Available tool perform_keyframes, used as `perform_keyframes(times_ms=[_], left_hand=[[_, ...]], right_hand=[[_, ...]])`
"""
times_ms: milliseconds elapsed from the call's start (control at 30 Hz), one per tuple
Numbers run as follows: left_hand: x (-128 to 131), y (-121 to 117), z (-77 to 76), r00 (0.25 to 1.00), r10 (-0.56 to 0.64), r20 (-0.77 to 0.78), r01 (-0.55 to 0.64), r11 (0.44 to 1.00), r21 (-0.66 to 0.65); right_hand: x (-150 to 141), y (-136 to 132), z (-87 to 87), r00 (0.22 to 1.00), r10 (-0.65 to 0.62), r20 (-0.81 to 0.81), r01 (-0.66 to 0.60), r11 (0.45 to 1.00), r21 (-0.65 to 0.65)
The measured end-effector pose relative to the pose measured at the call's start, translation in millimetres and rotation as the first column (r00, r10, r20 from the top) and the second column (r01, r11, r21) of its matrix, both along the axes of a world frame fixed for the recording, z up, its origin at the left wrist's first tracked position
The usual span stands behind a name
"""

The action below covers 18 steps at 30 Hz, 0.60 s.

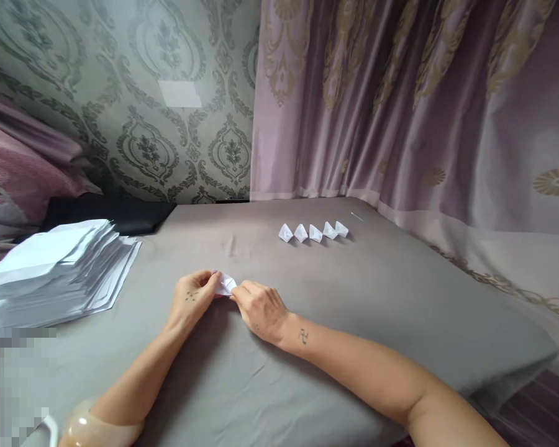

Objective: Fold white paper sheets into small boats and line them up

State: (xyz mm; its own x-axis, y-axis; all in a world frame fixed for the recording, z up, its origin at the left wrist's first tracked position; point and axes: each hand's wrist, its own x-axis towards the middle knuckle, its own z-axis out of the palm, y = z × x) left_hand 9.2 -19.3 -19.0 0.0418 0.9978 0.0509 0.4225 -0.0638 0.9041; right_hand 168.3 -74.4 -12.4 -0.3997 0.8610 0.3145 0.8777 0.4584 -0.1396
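A small folded white paper piece point(225, 285) lies on the grey cloth-covered surface point(354, 298) in front of me. My left hand point(193, 296) pinches its left side and my right hand point(261, 308) pinches its right side, fingers closed on it. Both hands rest on the cloth. Farther back, a row of several finished small folded paper shapes point(313, 232) stands side by side.
A thick stack of white paper sheets point(56, 270) lies at the left. Behind it sit a black flat object point(121, 214) and pink bedding point(23, 174). A purple curtain point(400, 105) hangs at the back and right. The surface's edge drops off at the right.
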Motion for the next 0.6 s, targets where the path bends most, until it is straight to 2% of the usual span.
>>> perform_keyframes(times_ms=[100, 200, 300, 367, 600], left_hand=[[2.5, -1.1, 1.6, 0.997, -0.023, 0.078, 0.026, 0.999, -0.041], [5.3, -1.9, 3.6, 0.993, 0.018, 0.119, -0.017, 1.000, -0.006], [7.4, -1.2, 5.9, 0.956, 0.046, 0.289, -0.014, 0.993, -0.114], [7.9, -0.8, 6.7, 0.937, 0.056, 0.345, 0.003, 0.986, -0.167], [7.1, -1.8, 2.6, 0.900, 0.022, 0.435, 0.046, 0.988, -0.145]], right_hand=[[4.7, -0.6, 0.1, 1.000, 0.020, -0.002, -0.020, 1.000, -0.005], [7.5, -1.4, -0.9, 0.999, 0.024, -0.029, -0.023, 1.000, 0.020], [7.6, -0.6, -4.1, 0.998, 0.026, -0.056, -0.023, 0.999, 0.043], [6.6, 0.0, -6.6, 0.997, 0.035, -0.071, -0.031, 0.998, 0.054], [3.7, -1.0, -8.9, 0.991, 0.043, -0.127, -0.030, 0.994, 0.105]])
